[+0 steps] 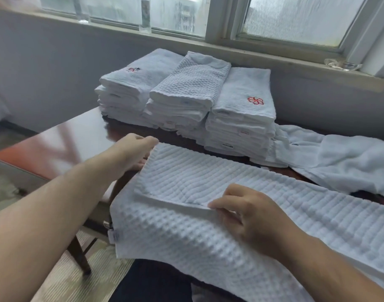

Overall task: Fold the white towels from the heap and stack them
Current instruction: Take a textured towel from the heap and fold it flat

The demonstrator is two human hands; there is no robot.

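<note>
Waffle-weave towel (pixel 208 177) lies spread lengthwise along the near edge of the dark wooden table (pixel 73 138). Its near side droops over the person's lap and its left part is turned back in a raised fold. Left hand (pixel 134 149) grips the towel's far left corner, fingers curled under the cloth. Right hand (pixel 247 214) pinches the folded edge between thumb and fingertips, near the towel's middle. Behind, by the wall under the window sill (pixel 273 62), three stacks of folded white towels (pixel 186 92) stand side by side, touching. Heap of unfolded towels (pixel 343 162) sprawls to the right, against the rightmost stack.
</note>
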